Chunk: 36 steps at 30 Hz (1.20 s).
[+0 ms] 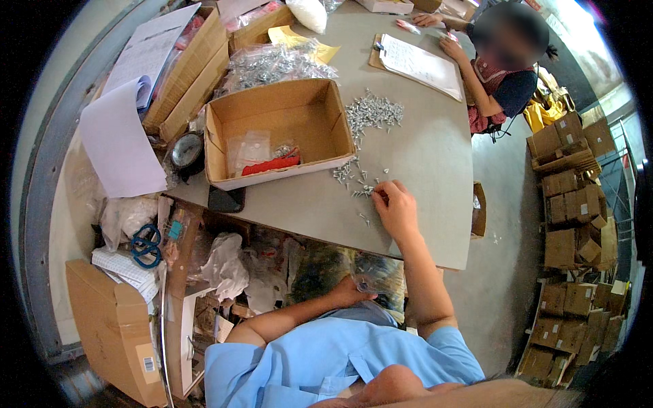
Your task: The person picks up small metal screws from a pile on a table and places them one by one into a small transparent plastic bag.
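Note:
My right hand [396, 209] is on the grey table with thumb and fingertips pinched together at the edge of a scatter of small silver screws [360, 189]. Whatever lies between those fingertips is too small to make out. More screws form a larger heap [374, 112] just beyond. Below the table edge, close to my lap, my left hand [348, 292] is closed on a clear plastic bag [369, 284]; its fingers are partly hidden. Left of the screws stands an open cardboard box [272, 129] with small clear bags [252, 151] and a red bundle [271, 162] inside.
Bags of metal hardware [272, 68] are piled behind the box. A dark phone [226, 199] lies at the near table edge [306, 234]. Blue-handled scissors [145, 246] sit at left. Across the table, a person [500, 75] works beside a clipboard [422, 66]. Cartons [568, 204] line the right.

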{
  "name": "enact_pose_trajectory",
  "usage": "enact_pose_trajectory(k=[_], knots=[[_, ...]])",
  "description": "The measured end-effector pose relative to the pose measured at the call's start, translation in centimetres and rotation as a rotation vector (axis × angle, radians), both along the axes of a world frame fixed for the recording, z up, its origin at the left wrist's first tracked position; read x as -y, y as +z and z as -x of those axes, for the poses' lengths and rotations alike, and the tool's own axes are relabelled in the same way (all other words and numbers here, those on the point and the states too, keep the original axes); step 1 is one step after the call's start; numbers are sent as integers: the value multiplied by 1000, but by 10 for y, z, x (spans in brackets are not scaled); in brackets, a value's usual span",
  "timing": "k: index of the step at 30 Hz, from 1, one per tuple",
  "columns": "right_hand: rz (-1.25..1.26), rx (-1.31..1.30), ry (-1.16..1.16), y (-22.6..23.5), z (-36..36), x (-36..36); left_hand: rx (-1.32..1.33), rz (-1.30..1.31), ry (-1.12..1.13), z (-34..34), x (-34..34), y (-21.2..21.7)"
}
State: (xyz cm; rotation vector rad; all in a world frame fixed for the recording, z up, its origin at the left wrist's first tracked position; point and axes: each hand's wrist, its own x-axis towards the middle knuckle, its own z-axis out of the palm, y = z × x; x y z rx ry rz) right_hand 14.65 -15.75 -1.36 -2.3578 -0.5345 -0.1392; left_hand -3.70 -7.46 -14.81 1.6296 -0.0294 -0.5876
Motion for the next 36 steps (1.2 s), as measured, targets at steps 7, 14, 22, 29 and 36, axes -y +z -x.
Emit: enact_pose_trajectory(k=[7, 14, 22, 29, 36], knots=[[43, -120, 168, 7, 19, 6, 69, -4, 65, 3, 2, -1], [45, 97, 272, 6, 38, -6, 137, 44, 32, -2, 0, 5], [118, -332, 531, 35, 66, 36, 132, 46, 78, -4, 4, -3], [-51, -451, 353, 28, 68, 42, 214, 166, 91, -14, 12, -40], [56, -213, 403, 16, 83, 39, 260, -38, -183, -18, -26, -28]])
